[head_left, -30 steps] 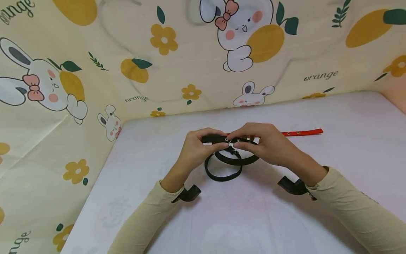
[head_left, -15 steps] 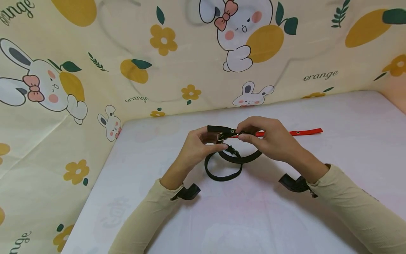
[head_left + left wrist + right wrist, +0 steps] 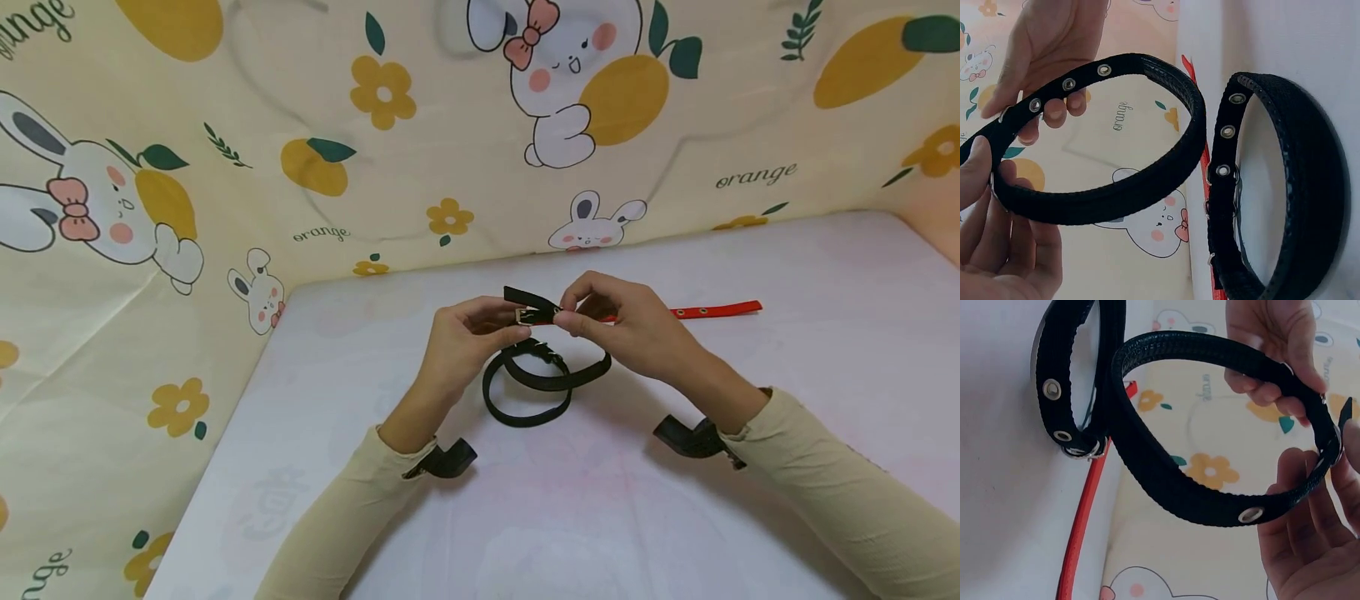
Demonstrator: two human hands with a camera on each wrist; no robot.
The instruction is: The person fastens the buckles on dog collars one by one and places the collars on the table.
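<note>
Two hands, two black collars, one red strap. Both hands grip one collar [image 3: 1110,203] above the table [image 3: 525,517]: the left hand [image 3: 468,342] holds it by the buckle [image 3: 522,317], the right hand [image 3: 630,321] pinches the band just beside. The second collar [image 3: 527,421] lies just below; the strap [image 3: 720,311] lies behind, nearer the far edge, where printed cloth [image 3: 450,150] rises. The table stretches widely to either side and toward the person.

Held strap [image 3: 1122,200] between my left hand [image 3: 467,350] and right hand [image 3: 637,329]: black, silver eyelets [image 3: 1069,84]. Loop [image 3: 1316,187] below them: also black. Red strap [image 3: 722,310] behind my right. Beige sleeves [image 3: 337,508]. Backdrop [image 3: 472,150] beyond both: cream (white rabbits [image 3: 558,137], yellow flowers [image 3: 382,71]).
</note>
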